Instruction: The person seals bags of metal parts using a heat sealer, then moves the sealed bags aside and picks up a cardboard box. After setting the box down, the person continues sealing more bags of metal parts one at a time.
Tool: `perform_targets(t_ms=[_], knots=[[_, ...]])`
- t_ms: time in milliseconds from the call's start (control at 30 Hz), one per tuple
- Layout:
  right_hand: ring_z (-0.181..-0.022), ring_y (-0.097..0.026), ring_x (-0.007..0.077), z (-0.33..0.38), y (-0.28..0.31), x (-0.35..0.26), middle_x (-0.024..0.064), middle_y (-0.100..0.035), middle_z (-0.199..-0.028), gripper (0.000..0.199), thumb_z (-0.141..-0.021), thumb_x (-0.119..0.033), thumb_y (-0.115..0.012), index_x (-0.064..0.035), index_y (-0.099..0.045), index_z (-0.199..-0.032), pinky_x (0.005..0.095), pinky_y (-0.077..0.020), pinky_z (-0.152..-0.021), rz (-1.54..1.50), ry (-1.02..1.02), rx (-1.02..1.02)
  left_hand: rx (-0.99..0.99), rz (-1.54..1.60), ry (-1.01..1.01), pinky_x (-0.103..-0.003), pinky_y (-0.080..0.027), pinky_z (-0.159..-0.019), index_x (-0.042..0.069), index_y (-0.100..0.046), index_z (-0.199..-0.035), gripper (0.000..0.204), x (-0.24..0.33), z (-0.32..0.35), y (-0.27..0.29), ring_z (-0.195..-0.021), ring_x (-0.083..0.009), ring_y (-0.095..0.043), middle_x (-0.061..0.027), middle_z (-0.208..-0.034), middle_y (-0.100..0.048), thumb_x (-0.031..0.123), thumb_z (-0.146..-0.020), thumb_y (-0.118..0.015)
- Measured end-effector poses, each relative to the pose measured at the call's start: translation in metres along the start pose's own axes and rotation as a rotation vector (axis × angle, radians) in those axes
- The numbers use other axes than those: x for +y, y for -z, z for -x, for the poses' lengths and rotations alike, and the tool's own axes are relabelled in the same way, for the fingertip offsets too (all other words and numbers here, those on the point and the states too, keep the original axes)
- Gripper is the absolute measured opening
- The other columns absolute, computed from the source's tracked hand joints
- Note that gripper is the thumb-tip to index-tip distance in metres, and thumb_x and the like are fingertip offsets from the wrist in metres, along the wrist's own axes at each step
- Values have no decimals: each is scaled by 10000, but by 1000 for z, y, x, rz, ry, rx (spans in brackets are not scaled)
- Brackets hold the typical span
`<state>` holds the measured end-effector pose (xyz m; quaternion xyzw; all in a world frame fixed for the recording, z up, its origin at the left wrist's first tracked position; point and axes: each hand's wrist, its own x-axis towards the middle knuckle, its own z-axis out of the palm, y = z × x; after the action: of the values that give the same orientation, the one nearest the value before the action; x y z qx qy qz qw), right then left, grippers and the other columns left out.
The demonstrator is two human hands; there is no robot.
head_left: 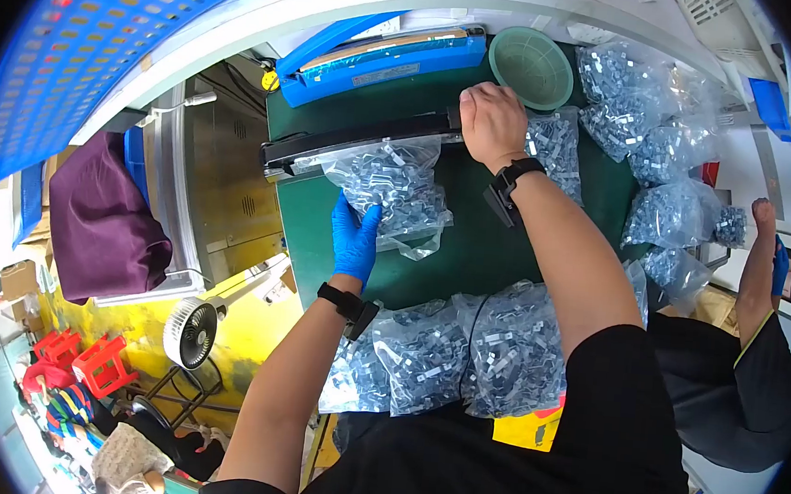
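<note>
A clear plastic bag (386, 186) full of small silver-grey metal parts lies on the green tabletop, its far edge at a long black bar-shaped bag sealer (357, 142). My left hand (355, 239), in a blue glove, grips the near left side of this bag, some fingertips hidden at its edge. My bare right hand (493, 123) is closed over the right end of the sealer's black arm, pressing on it. Another filled bag (556, 153) lies just right of my right hand.
Several filled bags (424, 356) line the near table edge; more (626, 89) are heaped at the far right. Behind the sealer stand a blue long-bodied device (391, 68) and a green plastic basket (530, 67). A person (729, 375) is at the right, a fan (191, 333) at the left.
</note>
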<state>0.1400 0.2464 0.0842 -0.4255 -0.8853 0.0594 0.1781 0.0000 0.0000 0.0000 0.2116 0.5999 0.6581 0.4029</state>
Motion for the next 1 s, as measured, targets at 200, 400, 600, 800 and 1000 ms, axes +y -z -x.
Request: perform_targets(t_ms=[200,400,600,800,1000], knots=[[-1002,-542,304,3,11,-6,36,-629,-1008,259,-940,-300,-473,-124,-663,-964,463,-388,-924,91,43,70,8,-20,-50,-355,-387,-1036,-33,-355,-1388,637,1,0,-4,-1190,-239,-499,-158,-1325,-495,95,-861,-691],[-1113,-503,323,18,40,-21,81,-581,-1178,261,-934,-283,-511,-129,-630,-1107,474,-379,-952,122,147,158,-27,-43,-115,-364,-426,-988,-18,-408,-1357,622,-15,-8,4,-1131,-237,-533,-151,-1264,-531,131,-843,-725],[-1262,-430,352,30,89,-43,138,-503,-1351,365,-961,-277,-503,-115,-551,-1285,460,-337,-1046,48,170,133,39,-217,-123,-366,-469,-916,12,-468,-1322,582,-21,-11,6,-1011,-237,-585,-139,-1079,-587,178,-834,-738],[-1146,-556,265,90,160,-80,140,-585,-1257,376,-979,-264,-513,-51,-547,-1288,380,-436,-966,-579,-95,-92,-117,-456,193,-320,-455,-937,12,-493,-1299,471,22,5,38,-1057,-189,-580,-117,-1160,-616,201,-902,-661],[-945,-609,112,179,262,-118,65,-664,-992,254,-951,-173,-552,-21,-608,-1147,286,-483,-830,-1291,-360,-533,-131,-518,-29,-325,-498,-862,-14,-529,-1267,434,39,93,89,-960,-201,-620,-140,-1092,-644,219,-916,-633]])
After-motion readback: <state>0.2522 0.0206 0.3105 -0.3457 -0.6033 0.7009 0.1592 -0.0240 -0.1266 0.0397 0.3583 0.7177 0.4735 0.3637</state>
